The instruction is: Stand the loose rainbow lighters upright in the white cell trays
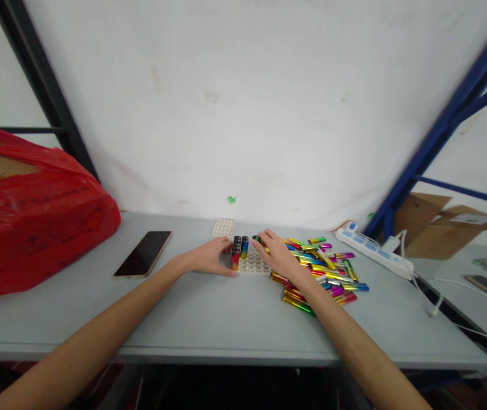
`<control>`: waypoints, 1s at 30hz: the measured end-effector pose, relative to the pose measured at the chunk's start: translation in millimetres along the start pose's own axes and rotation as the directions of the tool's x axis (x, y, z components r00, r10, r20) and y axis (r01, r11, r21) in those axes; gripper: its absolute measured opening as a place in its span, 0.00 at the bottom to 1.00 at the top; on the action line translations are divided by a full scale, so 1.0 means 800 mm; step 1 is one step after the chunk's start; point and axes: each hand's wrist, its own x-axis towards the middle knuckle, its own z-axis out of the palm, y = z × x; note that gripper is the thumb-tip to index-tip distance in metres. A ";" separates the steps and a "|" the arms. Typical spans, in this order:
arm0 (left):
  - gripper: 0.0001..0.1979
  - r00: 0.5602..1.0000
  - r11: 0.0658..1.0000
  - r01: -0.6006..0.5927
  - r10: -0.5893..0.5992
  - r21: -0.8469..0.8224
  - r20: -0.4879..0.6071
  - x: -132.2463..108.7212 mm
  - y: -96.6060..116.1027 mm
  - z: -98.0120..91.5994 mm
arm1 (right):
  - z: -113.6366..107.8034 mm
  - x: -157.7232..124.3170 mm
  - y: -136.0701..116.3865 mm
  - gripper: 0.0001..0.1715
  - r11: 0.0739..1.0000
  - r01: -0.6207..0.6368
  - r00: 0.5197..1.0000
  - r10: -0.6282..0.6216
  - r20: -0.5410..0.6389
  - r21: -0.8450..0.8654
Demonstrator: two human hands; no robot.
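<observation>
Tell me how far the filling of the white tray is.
Done: a few colourful sticks stand upright at the left of the white tray. In hand: the left hand touches the tray; the right hand reaches over its far edge. Left: most holes are empty; a pile lies to the right.

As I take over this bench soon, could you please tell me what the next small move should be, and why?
Probably press the stick under the right hand into the next free hole of the tray. Only a few standing sticks fill its left end, most holes look empty, the left hand rests against the tray's left edge, and the loose pile lies on the right.
</observation>
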 end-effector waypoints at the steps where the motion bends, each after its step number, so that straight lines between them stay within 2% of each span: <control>1: 0.33 1.000 1.000 0.001 -0.001 -0.002 0.001 0.000 0.000 0.000 | -0.003 0.000 -0.001 0.26 0.999 0.019 1.000 -0.019 0.008 -0.038; 6: 0.34 1.000 1.000 -0.004 0.004 -0.023 0.008 0.000 -0.002 0.001 | -0.006 0.000 0.004 0.30 0.995 -0.021 0.994 0.031 0.101 -0.102; 9: 0.34 1.000 1.000 -0.001 0.002 -0.028 0.007 -0.001 -0.003 0.001 | 0.004 0.002 0.011 0.29 0.996 -0.008 0.988 0.021 0.153 -0.085; 13: 0.33 1.000 1.000 0.004 -0.004 -0.026 0.023 0.000 -0.003 0.002 | 0.020 0.007 0.012 0.23 0.977 0.061 0.967 -0.006 0.256 -0.205; 15: 0.34 1.000 1.000 0.003 -0.002 -0.029 0.021 0.001 -0.002 0.002 | 0.024 0.009 0.009 0.21 0.953 0.102 0.965 -0.025 0.263 -0.284; 18: 0.35 1.000 1.000 0.004 -0.004 -0.030 0.020 0.000 0.000 0.000 | 0.021 0.010 0.006 0.26 0.933 0.080 0.975 0.001 0.223 -0.351; 23: 0.34 1.000 1.000 -0.005 0.005 -0.028 0.008 -0.002 0.000 -0.001 | -0.006 0.004 0.027 0.28 0.966 0.071 0.972 -0.011 0.235 -0.247; 26: 0.35 1.000 1.000 0.005 -0.005 -0.010 0.007 -0.001 -0.003 0.000 | -0.034 0.002 0.057 0.22 0.934 -0.028 0.986 0.084 0.142 -0.356; 28: 0.36 1.000 1.000 0.018 -0.018 0.002 0.016 -0.001 -0.004 0.001 | -0.053 0.001 0.079 0.14 0.873 -0.118 0.982 0.173 0.075 -0.473; 30: 0.36 1.000 1.000 0.024 -0.024 0.007 0.019 -0.001 -0.004 0.001 | -0.071 -0.001 0.099 0.12 0.801 -0.190 0.963 0.264 0.050 -0.567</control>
